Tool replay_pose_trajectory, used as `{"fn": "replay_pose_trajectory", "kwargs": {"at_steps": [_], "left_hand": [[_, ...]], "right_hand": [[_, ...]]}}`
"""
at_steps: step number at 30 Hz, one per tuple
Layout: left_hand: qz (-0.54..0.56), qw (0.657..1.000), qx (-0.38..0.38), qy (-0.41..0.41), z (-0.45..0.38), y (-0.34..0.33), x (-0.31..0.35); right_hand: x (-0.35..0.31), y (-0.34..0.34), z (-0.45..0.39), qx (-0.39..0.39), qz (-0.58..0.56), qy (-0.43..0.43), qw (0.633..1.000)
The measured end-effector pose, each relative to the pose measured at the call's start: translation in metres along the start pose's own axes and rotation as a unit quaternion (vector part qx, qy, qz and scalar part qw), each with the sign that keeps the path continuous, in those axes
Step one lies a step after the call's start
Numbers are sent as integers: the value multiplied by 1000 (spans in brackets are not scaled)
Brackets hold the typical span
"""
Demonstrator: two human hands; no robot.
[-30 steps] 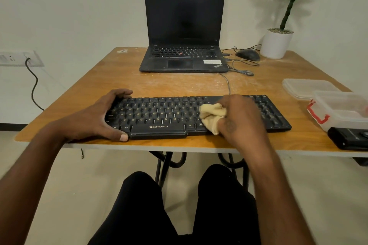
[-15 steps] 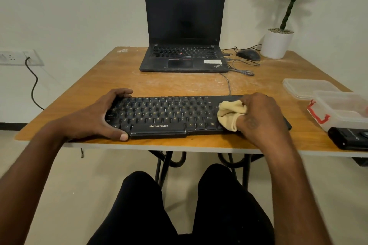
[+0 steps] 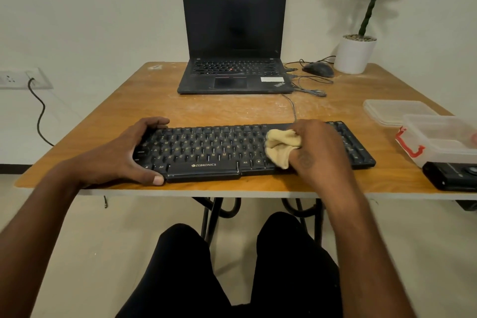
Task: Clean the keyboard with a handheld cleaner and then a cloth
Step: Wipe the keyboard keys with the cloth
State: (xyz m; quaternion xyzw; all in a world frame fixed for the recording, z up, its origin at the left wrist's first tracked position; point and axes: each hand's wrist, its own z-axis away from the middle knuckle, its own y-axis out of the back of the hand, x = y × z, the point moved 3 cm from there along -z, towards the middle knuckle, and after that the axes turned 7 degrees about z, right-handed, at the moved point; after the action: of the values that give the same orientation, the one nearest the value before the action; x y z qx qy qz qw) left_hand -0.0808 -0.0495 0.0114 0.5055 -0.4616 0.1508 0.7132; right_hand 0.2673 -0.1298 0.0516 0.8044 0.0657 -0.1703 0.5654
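Keyboard [image 3: 206,152]: black, yellow-lettered keys, beige cloth [image 3: 280,146] bunched on it.

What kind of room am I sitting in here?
Probably a home or small office workspace: a wooden desk with an open laptop, a wired mouse and a potted plant against a plain wall.

Laptop [image 3: 233,41] behind keyboard [image 3: 206,150]

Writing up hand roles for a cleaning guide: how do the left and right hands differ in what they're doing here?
The left hand grips the keyboard at its left end, thumb on the front edge; the right hand is over the right half. The left hand holds no tool; the right hand holds a bunched tan cloth against the keys. Both touch the same keyboard.
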Motion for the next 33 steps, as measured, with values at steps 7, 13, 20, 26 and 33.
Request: {"fn": "replay_pose_trajectory", "kwargs": {"at_steps": [7,13,20,26,33], "left_hand": [[5,1000,1,-5,-2,0,-1],[5,1000,-2,-6,-2,1,0],[9,1000,4,-10,-2,2,-2],[13,1000,2,-10,0,0,0],[11,1000,0,-14,-2,1,-1]], "right_hand": [[-21,-15,2,50,-14,14,999],[-41,-28,1,33,-22,75,996],[6,-5,-6,55,3,-45,997],[-35,-18,-2,56,-20,23,998],[-19,-23,-13,32,-52,5,998]]}}
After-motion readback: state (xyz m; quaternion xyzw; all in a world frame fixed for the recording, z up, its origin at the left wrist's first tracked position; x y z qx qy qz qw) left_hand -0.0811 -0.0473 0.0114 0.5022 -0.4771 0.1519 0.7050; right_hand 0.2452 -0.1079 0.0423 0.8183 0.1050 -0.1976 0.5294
